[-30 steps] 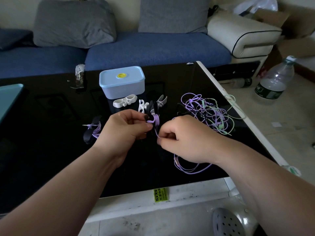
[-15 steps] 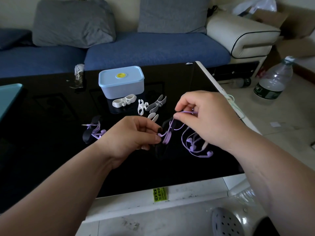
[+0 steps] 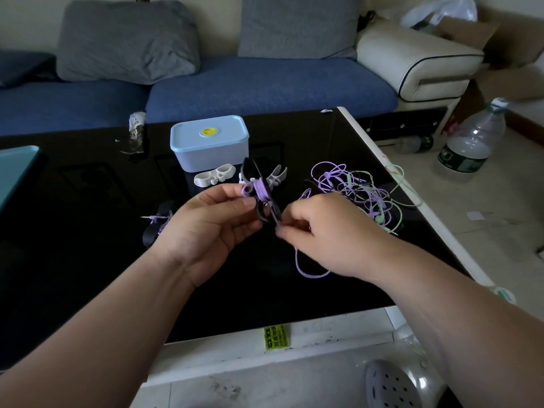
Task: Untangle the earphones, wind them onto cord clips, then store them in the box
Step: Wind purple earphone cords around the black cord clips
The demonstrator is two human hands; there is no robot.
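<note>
Well, at the far left edge of the black bench a teal thing pokes into view, and I cannot tell what it is. Near the back edge of the bench lies a crumpled wrapper. Closer to me, just beside my left wrist, a wound earphone sits on its own dark clip, with the plug sticking out to the left. Behind my hands stands the box, pale blue with a yellow spot on its lid, and the lid is on. A white clip lies just in front of it. My left hand is raised above the bench, and its fingers are curled round a black clip, thumb on top. Purple cord is wrapped in several turns round the middle of that clip, which stands tilted, its upper end pointing toward the box. Two more white clips lie behind it on the bench. My right hand meets the lower end of the black clip, and its fingers pinch the loose run of the purple cord there. That cord passes under my palm and falls in a slack loop on the bench. Further right, the tangle of earphones, purple and pale green, lies heaped on the bench, with one green strand trailing over the white edge. Beyond the bench, a water bottle stands on the floor.
</note>
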